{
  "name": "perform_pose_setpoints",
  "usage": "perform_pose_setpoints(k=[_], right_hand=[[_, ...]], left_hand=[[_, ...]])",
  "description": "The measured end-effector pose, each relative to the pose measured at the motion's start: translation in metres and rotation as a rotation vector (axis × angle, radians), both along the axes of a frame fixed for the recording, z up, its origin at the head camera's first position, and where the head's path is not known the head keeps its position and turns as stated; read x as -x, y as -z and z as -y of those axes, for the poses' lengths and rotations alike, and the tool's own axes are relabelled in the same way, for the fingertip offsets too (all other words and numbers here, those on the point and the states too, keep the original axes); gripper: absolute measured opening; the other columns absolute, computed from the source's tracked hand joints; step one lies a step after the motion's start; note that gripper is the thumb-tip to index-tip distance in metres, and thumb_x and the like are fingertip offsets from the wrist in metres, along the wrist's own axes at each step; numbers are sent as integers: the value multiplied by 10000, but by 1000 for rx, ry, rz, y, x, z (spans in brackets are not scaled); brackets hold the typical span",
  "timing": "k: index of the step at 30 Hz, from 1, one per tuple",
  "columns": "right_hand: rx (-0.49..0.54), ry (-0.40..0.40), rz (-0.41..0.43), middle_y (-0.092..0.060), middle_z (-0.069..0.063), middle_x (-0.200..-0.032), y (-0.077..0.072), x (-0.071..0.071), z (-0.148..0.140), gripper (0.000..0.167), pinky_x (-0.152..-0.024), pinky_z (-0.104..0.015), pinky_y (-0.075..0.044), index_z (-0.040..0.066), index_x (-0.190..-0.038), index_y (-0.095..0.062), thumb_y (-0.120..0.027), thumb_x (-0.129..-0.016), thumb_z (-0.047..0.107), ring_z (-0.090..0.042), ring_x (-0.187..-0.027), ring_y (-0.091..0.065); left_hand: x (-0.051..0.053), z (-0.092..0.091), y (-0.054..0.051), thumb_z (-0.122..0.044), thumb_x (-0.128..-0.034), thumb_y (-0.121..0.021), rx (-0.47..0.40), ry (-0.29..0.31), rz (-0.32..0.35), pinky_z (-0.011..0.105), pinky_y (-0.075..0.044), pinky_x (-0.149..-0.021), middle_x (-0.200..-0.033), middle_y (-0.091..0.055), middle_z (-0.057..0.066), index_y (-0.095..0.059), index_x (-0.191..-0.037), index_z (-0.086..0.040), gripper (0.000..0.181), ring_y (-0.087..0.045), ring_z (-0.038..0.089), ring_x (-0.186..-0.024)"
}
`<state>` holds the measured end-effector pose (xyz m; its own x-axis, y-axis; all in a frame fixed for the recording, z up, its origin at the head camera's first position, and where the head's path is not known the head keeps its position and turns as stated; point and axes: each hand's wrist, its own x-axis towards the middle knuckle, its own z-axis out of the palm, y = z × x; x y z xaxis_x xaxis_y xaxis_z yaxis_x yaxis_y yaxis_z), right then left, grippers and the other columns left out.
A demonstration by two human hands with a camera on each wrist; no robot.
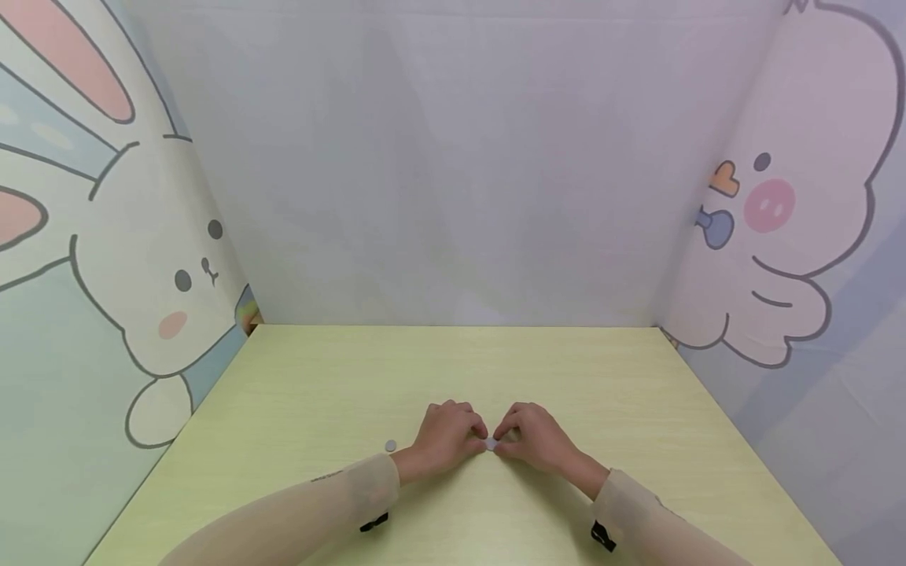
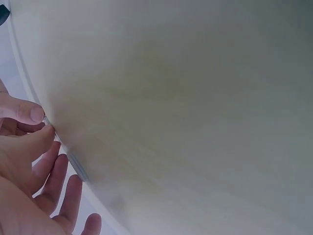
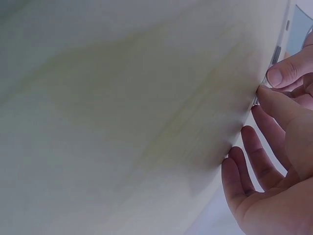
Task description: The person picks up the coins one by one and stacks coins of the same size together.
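In the head view both hands meet over the table around a small grey disc, like a coin (image 1: pixel 491 445). My left hand (image 1: pixel 447 437) has its thumb and index finger at the disc's left edge. From the right, my right hand (image 1: pixel 535 437) pinches the same disc between thumb and index finger. Their fingertips cover part of it. Left of my left wrist lies a second grey disc (image 1: pixel 391 446); its striped edge (image 2: pixel 77 166) shows low behind the fingers in the left wrist view. I cannot tell whether either is one disc or a stack.
The pale yellow table (image 1: pixel 453 362) runs back to a plain whitish curtain (image 1: pixel 453 173). Cloth printed with a rabbit (image 1: pixel 141 259) hangs on the left, and one with a chick-like figure (image 1: pixel 814 141) on the right. Each wrist carries a black strap (image 1: pixel 603 536).
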<state>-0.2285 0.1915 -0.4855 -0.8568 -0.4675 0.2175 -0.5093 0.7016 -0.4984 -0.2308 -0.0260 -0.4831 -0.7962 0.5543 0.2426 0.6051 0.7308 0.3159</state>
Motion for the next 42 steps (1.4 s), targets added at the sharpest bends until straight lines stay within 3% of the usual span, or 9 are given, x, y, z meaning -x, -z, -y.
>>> perform_pose_setpoints(k=[31, 42], right_hand=[[8, -11, 17, -728, 83, -919, 1, 1, -3, 84, -794, -294, -500, 153, -906, -858, -907, -846, 120, -157, -889, -649], [9, -14, 15, -728, 88, -916, 1, 1, -3, 82, -800, -300, -504, 155, -902, -857, -908, -847, 123, -156, -896, -652]], left_hand=[[4, -5, 6, -284, -892, -876, 3, -12, -24, 357, -432, -810, -899, -728, -143, -842, -907, -267, 41, -563, 75, -831], [2, -5, 4, -282, -881, -888, 5, -9, -38, 363, -435, -799, -899, -728, -139, -843, -902, -268, 52, -564, 81, -825]])
